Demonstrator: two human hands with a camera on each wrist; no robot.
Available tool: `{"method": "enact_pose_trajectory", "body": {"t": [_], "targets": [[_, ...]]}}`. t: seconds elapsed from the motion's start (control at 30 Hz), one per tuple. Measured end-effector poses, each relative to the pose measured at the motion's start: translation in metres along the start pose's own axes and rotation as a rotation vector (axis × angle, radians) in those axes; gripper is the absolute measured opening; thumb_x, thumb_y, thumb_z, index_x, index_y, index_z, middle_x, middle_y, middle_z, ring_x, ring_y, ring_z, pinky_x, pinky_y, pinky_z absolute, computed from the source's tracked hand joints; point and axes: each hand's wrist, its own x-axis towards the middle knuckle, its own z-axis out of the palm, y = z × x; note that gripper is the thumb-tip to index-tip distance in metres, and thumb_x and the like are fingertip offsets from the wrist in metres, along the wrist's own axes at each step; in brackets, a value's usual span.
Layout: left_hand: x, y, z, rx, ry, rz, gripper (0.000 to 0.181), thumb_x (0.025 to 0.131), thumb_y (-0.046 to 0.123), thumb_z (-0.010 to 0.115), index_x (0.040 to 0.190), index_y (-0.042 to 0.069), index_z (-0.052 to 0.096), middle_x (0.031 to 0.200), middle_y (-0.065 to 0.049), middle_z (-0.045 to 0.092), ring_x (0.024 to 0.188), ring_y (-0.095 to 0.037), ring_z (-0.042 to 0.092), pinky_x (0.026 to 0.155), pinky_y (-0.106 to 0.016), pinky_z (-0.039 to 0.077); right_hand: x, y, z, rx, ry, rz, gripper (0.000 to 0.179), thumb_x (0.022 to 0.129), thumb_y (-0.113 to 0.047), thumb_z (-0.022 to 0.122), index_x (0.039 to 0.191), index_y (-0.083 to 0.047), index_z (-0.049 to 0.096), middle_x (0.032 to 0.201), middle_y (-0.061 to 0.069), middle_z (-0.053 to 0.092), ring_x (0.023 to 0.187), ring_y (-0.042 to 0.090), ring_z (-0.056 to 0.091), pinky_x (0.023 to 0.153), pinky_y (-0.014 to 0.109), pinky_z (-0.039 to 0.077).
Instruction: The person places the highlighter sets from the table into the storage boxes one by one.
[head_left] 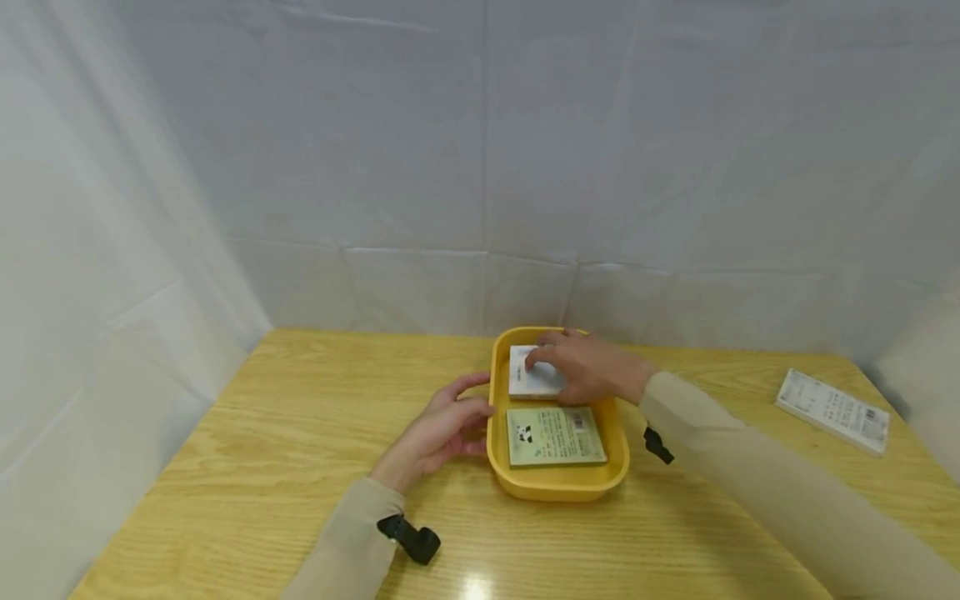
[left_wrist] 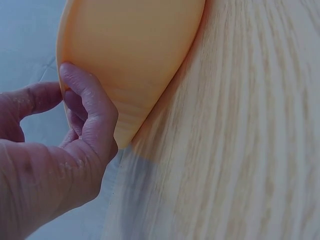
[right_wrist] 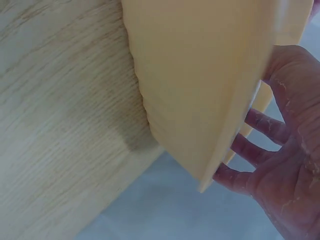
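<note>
A yellow plastic basket (head_left: 555,483) stands on the table, and two small books lie in it. My right hand (head_left: 592,367) reaches over its right rim and grips the white book (head_left: 527,382) in the far half, thumb at the near edge and fingers toward the far edge. Nearer to me lies a green book (head_left: 555,446) with a panda picture and printed text. My left hand (head_left: 442,425) touches the basket's left side from outside; in the left wrist view its fingertips meet the orange-looking wall (left_wrist: 135,45) by the rim. The basket wall hides the books in both wrist views.
Another white book (head_left: 832,411) with a barcode lies toward the table's right edge. Pale sheeting (head_left: 480,167) hangs behind the wooden table (head_left: 300,433) and along its sides. A black strap (head_left: 408,537) is on the left wrist and another (head_left: 658,446) on the right.
</note>
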Motion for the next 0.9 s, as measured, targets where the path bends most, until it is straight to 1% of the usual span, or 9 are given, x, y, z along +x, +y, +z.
{"method": "enact_pose_trajectory", "body": {"t": [0.13,0.27,0.47,0.6,0.77,0.9], "targets": [[-0.0005,-0.0004,0.0006,-0.004,0.004,-0.005,0.062,0.096,0.009,0.058,0.154,0.016,0.038,0.135,-0.021,0.06,0.103,-0.02,0.063,0.069,-0.031,0.058,0.0007,0.0011,0.0038,0.001,0.017,-0.032,0.052,0.082,-0.017,0.083,0.13,-0.021,0.064,0.141,0.016,0.057,0.129,0.041,0.053,0.112,0.059,0.041],[-0.0008,-0.0004,0.0013,-0.012,0.004,-0.006,0.063,0.095,0.008,0.058,0.154,0.016,0.038,0.133,-0.02,0.061,0.101,-0.02,0.062,0.068,-0.031,0.057,0.0005,0.0024,0.0062,0.006,0.03,-0.056,0.052,0.081,-0.019,0.084,0.129,-0.02,0.065,0.139,0.016,0.058,0.128,0.038,0.055,0.115,0.055,0.041],[-0.001,-0.0006,0.0008,-0.009,0.0,-0.003,0.062,0.096,0.008,0.057,0.154,0.016,0.037,0.137,-0.021,0.059,0.102,-0.02,0.062,0.068,-0.031,0.056,-0.0017,0.0028,0.0067,0.042,0.018,-0.068,0.053,0.08,-0.021,0.085,0.129,-0.018,0.065,0.136,0.014,0.059,0.123,0.033,0.057,0.108,0.05,0.047],[-0.001,-0.0006,0.0005,-0.007,-0.001,-0.003,0.062,0.096,0.008,0.057,0.155,0.016,0.037,0.138,-0.021,0.059,0.102,-0.02,0.063,0.068,-0.03,0.056,-0.0018,0.0017,0.0058,0.066,-0.005,-0.053,0.053,0.081,-0.019,0.084,0.13,-0.019,0.064,0.139,0.014,0.058,0.126,0.033,0.056,0.11,0.05,0.046],[-0.0007,-0.0014,0.0011,-0.011,-0.001,-0.003,0.063,0.096,0.008,0.057,0.155,0.016,0.037,0.137,-0.021,0.059,0.102,-0.019,0.063,0.068,-0.031,0.056,0.0019,0.0022,0.0077,0.106,-0.058,-0.007,0.054,0.083,-0.016,0.081,0.133,-0.022,0.062,0.148,0.014,0.053,0.134,0.033,0.052,0.115,0.051,0.042],[-0.0003,-0.0016,0.0008,-0.011,-0.001,-0.003,0.062,0.096,0.008,0.057,0.155,0.016,0.037,0.136,-0.021,0.06,0.101,-0.019,0.062,0.068,-0.031,0.056,0.0044,0.0029,0.0099,0.132,-0.084,0.017,0.055,0.083,-0.016,0.08,0.134,-0.023,0.06,0.152,0.014,0.05,0.137,0.034,0.049,0.116,0.053,0.04]]}}
